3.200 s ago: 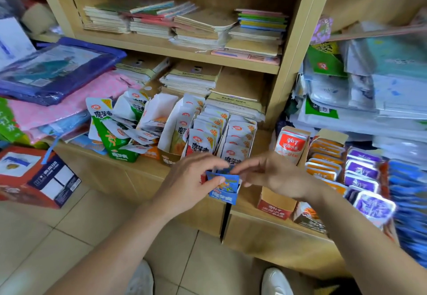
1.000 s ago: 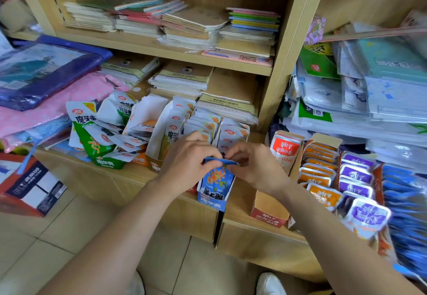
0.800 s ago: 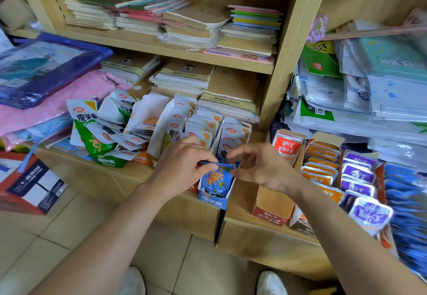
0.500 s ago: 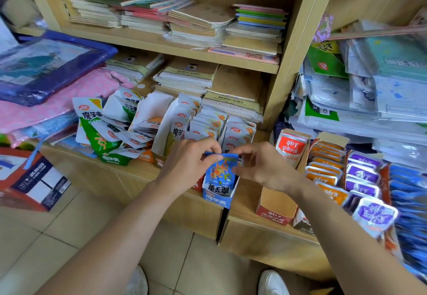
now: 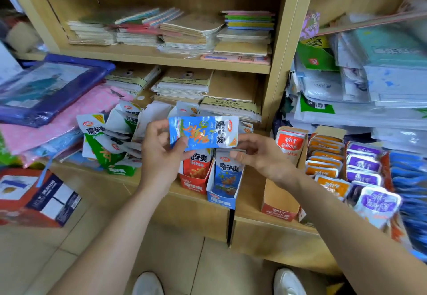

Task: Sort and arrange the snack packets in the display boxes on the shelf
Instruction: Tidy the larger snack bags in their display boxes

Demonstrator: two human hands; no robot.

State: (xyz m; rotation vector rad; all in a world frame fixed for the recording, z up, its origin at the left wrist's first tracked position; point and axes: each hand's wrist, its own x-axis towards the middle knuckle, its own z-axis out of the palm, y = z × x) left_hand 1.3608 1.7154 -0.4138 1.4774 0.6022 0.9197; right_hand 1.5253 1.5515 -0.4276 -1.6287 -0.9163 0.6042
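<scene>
The blue packet (image 5: 203, 133), earlier upright in the blue display box (image 5: 221, 200), is now held sideways above it. Its left end is pinched by the left hand (image 5: 161, 156), its right corner by the right hand (image 5: 256, 156).

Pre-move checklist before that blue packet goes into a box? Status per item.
1. Left hand grips the blue packet: ok.
2. Right hand has a hold on the packet: cannot tell; its fingers are at the packet's right corner.
3. Packet upright for slotting: not ok, it lies sideways.
4. Matching blue box in reach: ok, just below the packet, with blue packets inside.
5. Room left in the blue box: cannot tell, the packet and hands hide its back.
6. Red box holds only red packets: ok as far as visible.
</scene>
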